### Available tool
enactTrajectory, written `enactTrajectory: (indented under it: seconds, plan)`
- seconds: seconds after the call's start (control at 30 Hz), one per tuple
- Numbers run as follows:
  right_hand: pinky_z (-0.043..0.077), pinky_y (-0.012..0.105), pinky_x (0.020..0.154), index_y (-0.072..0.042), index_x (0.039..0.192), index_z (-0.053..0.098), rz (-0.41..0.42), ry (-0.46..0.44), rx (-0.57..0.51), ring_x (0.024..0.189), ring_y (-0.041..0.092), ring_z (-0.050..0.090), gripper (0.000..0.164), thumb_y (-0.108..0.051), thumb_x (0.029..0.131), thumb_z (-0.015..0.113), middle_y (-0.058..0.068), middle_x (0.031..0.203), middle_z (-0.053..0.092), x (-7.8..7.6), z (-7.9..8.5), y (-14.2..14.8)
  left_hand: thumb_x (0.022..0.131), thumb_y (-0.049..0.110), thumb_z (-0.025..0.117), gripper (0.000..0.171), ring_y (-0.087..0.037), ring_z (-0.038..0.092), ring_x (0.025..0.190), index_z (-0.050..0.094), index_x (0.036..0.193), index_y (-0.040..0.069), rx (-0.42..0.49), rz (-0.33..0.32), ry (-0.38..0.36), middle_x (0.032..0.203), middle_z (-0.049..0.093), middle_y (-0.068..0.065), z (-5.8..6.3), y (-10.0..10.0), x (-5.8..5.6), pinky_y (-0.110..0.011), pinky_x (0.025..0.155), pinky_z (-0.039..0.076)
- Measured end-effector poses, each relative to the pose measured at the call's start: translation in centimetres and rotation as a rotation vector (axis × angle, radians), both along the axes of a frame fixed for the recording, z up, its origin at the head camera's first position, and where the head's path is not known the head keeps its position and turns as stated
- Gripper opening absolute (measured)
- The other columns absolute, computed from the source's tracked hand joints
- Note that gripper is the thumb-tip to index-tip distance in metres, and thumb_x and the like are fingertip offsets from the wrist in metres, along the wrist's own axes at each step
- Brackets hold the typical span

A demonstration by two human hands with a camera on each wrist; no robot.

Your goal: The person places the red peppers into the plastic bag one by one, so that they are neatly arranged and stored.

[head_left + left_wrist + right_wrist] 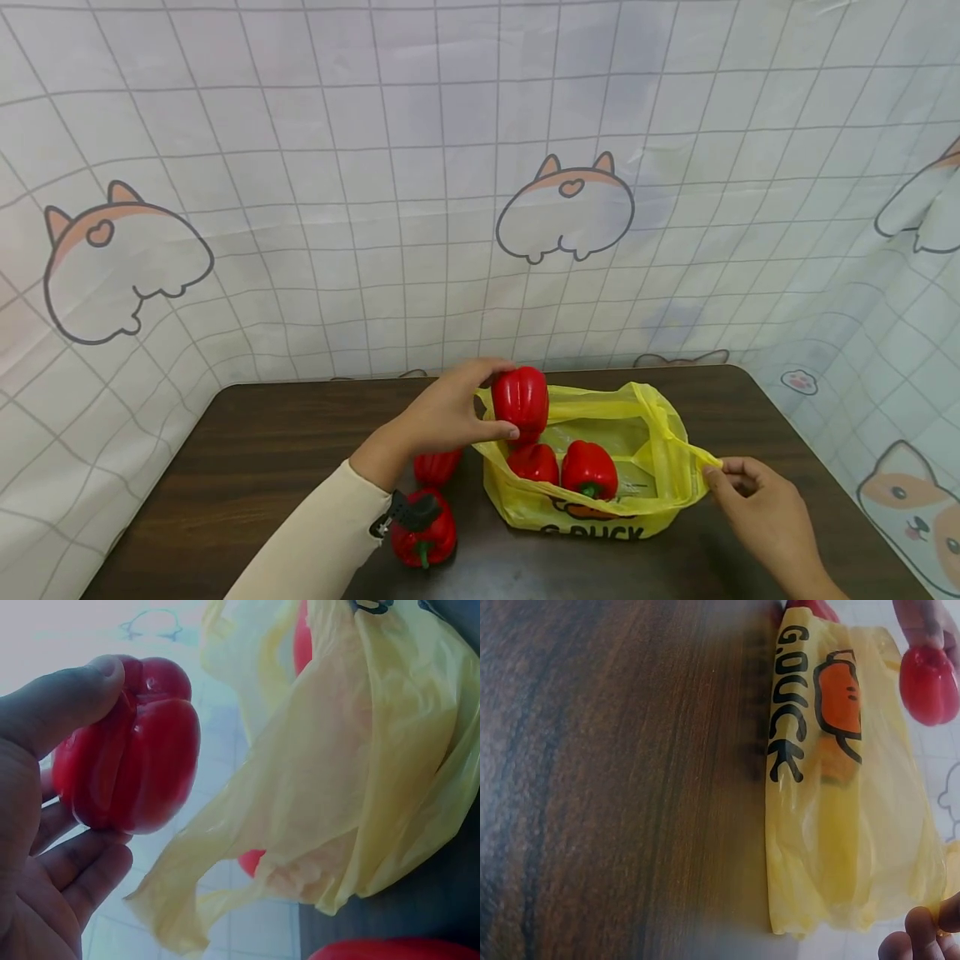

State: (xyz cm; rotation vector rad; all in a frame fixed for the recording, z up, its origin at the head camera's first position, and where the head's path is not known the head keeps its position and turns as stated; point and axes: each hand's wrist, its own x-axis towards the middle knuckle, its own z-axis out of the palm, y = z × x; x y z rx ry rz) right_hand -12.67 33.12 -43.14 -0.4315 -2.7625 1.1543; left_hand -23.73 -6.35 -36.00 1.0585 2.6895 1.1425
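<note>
My left hand [459,410] grips a red bell pepper [521,402] above the left side of a yellow plastic bag [660,517]. In the left wrist view, thumb and fingers hold that pepper [146,757] beside the bag's loose edge [187,900]. Inside the bag, whose mouth gapes upward, lie two more red peppers, one at the left [534,463] and one nearer its middle [589,468]. My right hand [767,517] pinches the bag's right handle [697,454] between thumb and finger. Dark lettering [789,712] marks the bag's front.
Left of the bag, a red pepper [424,537] with a green stem rests on the dark wooden table [247,467]. Another pepper [435,468] lies just behind it, partly hidden by my left arm. A white gridded curtain [420,208] hangs behind the table.
</note>
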Motion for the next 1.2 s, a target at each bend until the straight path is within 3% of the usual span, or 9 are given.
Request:
enactTrajectory:
  seconds: [0.33, 0.83, 1.2]
  plan:
    - [0.051, 0.032, 0.059, 0.002, 0.118, 0.065, -0.002, 0.003, 0.000, 0.075, 0.015, 0.066, 0.053, -0.048, 0.103, 0.058, 0.007, 0.094, 0.075, 0.0, 0.0, 0.1, 0.083, 0.035, 0.087, 0.080, -0.017, 0.056, 0.119, 0.049, 0.149, 0.014, -0.077, -0.002, -0.016, 0.139, 0.057, 0.000, -0.7, 2.3, -0.5, -0.031, 0.089, 0.055]
    - [0.050, 0.032, 0.059, 0.002, 0.118, 0.065, -0.005, -0.008, -0.005, 0.076, 0.016, 0.066, 0.053, -0.048, 0.103, 0.057, 0.006, 0.093, 0.075, 0.0, 0.0, 0.0, 0.080, 0.034, 0.088, 0.080, -0.017, 0.057, 0.116, 0.050, 0.148, 0.015, -0.071, -0.003, -0.051, 0.137, 0.058, 0.001, -1.7, 5.2, -1.2, -0.027, 0.083, 0.056]
    - [0.050, 0.033, 0.060, 0.002, 0.118, 0.065, -0.004, -0.010, -0.002, 0.075, 0.015, 0.065, 0.054, -0.049, 0.103, 0.057, 0.005, 0.092, 0.075, -0.1, 0.0, 0.1, 0.080, 0.037, 0.088, 0.080, -0.015, 0.059, 0.113, 0.050, 0.148, 0.017, -0.145, 0.037, -0.030, 0.134, 0.060, 0.003, -2.6, 7.0, -2.0, -0.028, 0.083, 0.056]
